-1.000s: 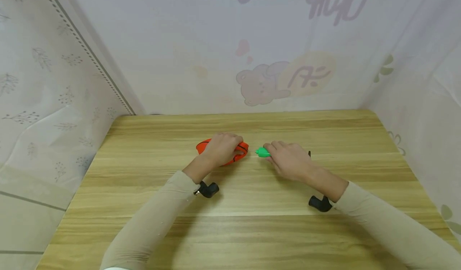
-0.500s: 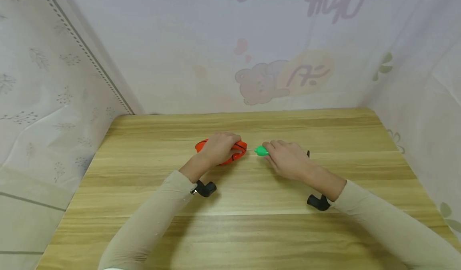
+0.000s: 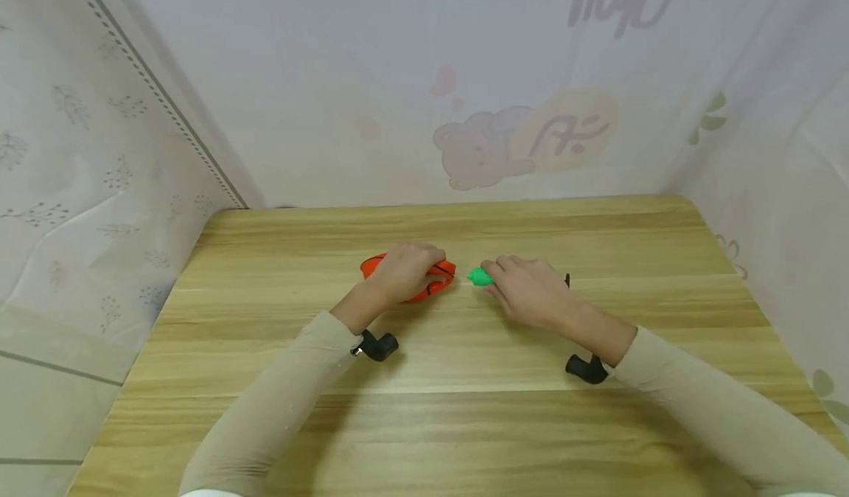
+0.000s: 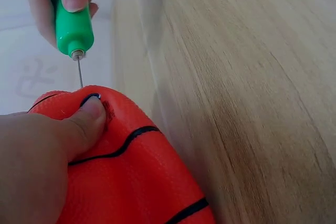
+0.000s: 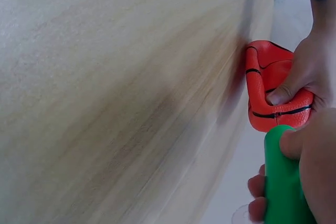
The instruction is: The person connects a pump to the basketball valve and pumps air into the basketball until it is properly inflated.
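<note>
My left hand (image 3: 402,270) grips a limp, folded orange-red ball (image 4: 131,161) with black seam lines, a deflated toy basketball. The thumb presses into its skin near the top in the left wrist view. My right hand (image 3: 527,288) holds a green hand pump (image 5: 283,177), its fingers wrapped round the barrel. From the pump's nose a thin metal needle (image 4: 80,72) runs to the ball, and its far end is hidden at the ball's edge. Pump and ball stand nearly in line, a short gap between them. Most of the pump's rear is covered by my right hand.
Both hands work over a wood-grain table (image 3: 451,438). Black wrist-camera mounts (image 3: 379,346) hang beneath the wrists. Pale printed cloth (image 3: 318,99) rises behind the table's far edge and along both sides.
Hardly anything differs. Both hands keep their grips on the ball and pump, and the pump's nose sits very slightly nearer the ball.
</note>
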A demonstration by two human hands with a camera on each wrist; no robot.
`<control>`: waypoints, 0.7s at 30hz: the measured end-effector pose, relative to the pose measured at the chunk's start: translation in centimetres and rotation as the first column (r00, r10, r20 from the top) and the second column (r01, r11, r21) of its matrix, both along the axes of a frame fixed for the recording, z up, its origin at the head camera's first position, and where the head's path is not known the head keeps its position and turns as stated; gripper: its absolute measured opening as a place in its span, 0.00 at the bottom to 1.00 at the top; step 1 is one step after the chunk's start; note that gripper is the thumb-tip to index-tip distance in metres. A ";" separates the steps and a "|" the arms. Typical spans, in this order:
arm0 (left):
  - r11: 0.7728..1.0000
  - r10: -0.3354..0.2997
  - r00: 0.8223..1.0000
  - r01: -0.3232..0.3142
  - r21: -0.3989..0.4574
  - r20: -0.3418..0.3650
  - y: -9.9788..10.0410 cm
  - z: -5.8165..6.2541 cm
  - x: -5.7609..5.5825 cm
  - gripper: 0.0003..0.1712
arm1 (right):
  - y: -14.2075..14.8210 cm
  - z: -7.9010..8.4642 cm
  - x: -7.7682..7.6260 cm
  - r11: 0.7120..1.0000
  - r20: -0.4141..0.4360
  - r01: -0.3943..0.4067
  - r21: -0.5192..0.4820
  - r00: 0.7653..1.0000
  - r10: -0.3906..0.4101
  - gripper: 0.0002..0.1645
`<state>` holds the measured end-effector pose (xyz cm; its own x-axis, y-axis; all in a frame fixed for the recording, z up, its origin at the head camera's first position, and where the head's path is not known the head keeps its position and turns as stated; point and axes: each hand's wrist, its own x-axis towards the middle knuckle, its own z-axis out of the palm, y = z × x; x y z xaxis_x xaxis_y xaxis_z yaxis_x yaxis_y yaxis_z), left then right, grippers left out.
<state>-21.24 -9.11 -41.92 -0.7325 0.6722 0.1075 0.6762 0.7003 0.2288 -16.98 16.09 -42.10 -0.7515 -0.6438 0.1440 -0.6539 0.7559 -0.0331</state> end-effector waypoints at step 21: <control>0.995 -0.052 0.999 0.051 0.083 0.008 0.1 -0.7 -0.5 0.15 | -1.3 0.5 -1.0 0.997 0.228 0.077 0.016 0.971 -0.079 0.16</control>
<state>-21.73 -8.98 -42.63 -0.6988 0.6978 0.1573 0.7080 0.6431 0.2919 -17.95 14.75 -41.59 -0.8120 -0.5822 -0.0413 -0.5687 0.8051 -0.1686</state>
